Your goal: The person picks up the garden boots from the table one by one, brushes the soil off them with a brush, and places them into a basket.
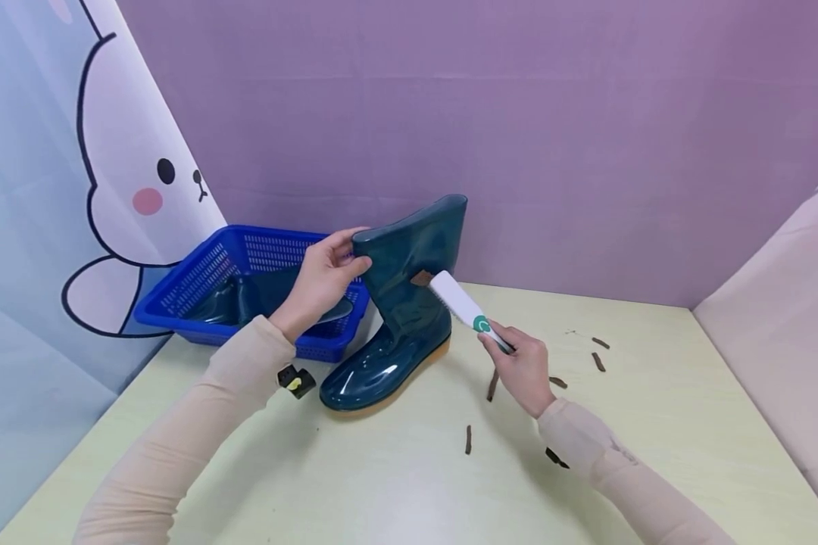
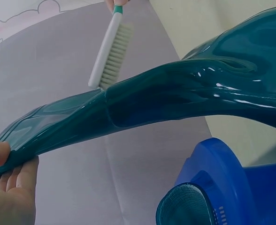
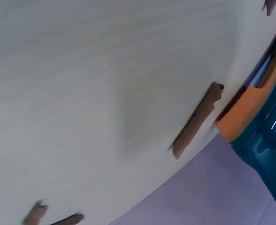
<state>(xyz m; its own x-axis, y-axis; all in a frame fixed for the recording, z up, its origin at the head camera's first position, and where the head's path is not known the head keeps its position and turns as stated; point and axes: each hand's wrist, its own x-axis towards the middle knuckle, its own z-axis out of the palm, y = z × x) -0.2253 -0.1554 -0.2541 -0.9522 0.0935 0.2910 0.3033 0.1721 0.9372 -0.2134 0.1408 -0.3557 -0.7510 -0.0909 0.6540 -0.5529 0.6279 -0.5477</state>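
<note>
A glossy dark green rain boot (image 1: 382, 371) with a tan sole stands upright on the table, toe toward the front left. My left hand (image 1: 323, 272) pinches the rim of its shaft, thumb on one side and fingers on the other. In my right hand (image 1: 525, 371) is the handle of a white and green scrub brush (image 1: 455, 299). The brush head is at the shaft, beside a brown patch (image 1: 421, 278). Pale bristles (image 2: 118, 54) show in the left wrist view, their tip end against the boot. The right wrist view barely catches my right hand.
Left of the boot, a blue plastic basket (image 1: 177, 325) holds another dark green boot (image 1: 269, 291). Several brown strips, one of them a short strip (image 1: 468, 439), lie scattered on the pale table (image 1: 395, 484). A purple cloth backdrop (image 1: 518, 136) hangs behind.
</note>
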